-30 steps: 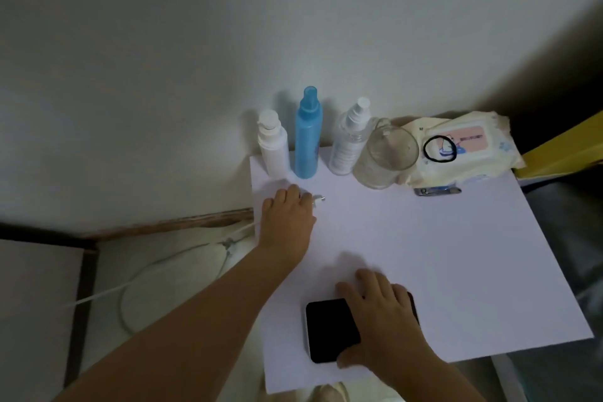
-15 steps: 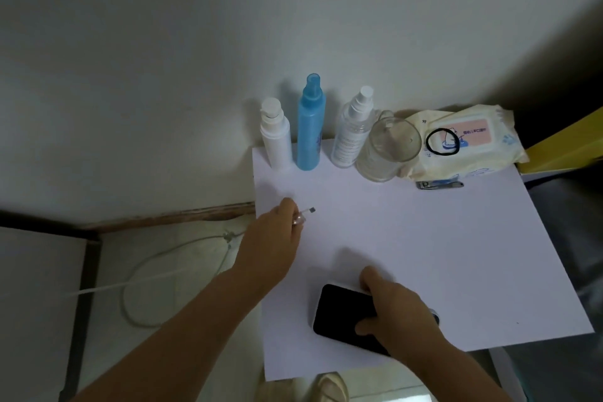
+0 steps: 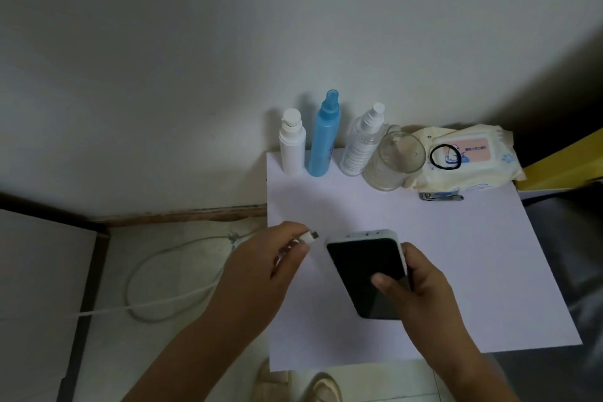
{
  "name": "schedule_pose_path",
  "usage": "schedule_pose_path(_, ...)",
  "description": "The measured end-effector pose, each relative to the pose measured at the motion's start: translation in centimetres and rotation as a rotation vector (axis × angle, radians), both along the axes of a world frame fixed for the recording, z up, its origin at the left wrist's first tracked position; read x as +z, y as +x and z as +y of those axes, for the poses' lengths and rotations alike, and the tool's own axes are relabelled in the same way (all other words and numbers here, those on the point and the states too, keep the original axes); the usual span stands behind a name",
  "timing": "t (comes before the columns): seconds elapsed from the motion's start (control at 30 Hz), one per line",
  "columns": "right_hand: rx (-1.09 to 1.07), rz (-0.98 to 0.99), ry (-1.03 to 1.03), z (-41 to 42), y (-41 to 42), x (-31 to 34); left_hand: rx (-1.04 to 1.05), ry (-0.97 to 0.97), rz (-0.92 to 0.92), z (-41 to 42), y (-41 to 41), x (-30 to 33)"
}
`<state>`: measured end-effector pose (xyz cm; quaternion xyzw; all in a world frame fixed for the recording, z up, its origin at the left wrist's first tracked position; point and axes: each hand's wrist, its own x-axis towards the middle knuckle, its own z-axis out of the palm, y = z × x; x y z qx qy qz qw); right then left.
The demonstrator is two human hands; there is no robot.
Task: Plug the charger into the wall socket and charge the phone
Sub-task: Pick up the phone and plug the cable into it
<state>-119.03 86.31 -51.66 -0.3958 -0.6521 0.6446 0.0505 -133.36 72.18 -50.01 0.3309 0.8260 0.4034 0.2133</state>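
My right hand holds a phone with a dark screen and white edge, lifted above the white table, its port edge turned up and to the left. My left hand pinches the white charging cable's connector, whose metal tip points at the phone's edge a short gap away. The white cable loops over the floor to the left and runs out of view. No wall socket or charger block is visible.
Along the table's back edge by the wall stand a white bottle, a blue spray bottle, a clear spray bottle and a glass cup. A wipes pack with a hair tie and a nail clipper lie beside them.
My right hand has picked the phone up off the table and tilted it toward the left. My left hand has carried the cable connector down and right, close to the phone's edge.
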Motion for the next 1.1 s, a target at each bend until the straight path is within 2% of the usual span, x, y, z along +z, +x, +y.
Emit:
schedule_pose_path(0.1, -0.166, 0.075, -0.061, -0.3, -0.4, 1.1, -0.021, 0.014, -0.066, 0.2, 0.2, 1.2)
schedule_pose_path(0.27, -0.462, 0.277, -0.481, 0.2, -1.5, 2.8, 0.030, 0.037, -0.248, 0.2, 0.9, 2.7)
schedule_pose_path(0.43, -0.685, 0.371, -0.614, 0.4, -2.7, 3.8, 0.096, 0.070, -0.389, 0.2, 1.4, 3.5)
schedule_pose_path(0.63, -0.743, 0.375, -0.625, -0.1, -3.6, 3.4, 0.091, 0.112, -0.450, 0.8, 1.9, 4.0)
schedule_pose_path(0.8, -0.743, 0.389, -0.594, -0.2, -3.7, 3.3, 0.077, 0.054, -0.457, 1.1, 2.1, 3.5)
schedule_pose_path(1.1, -0.605, 0.365, -0.404, 0.0, -3.9, 3.7, 0.097, -0.049, -0.468, 1.7, 1.9, 2.4)
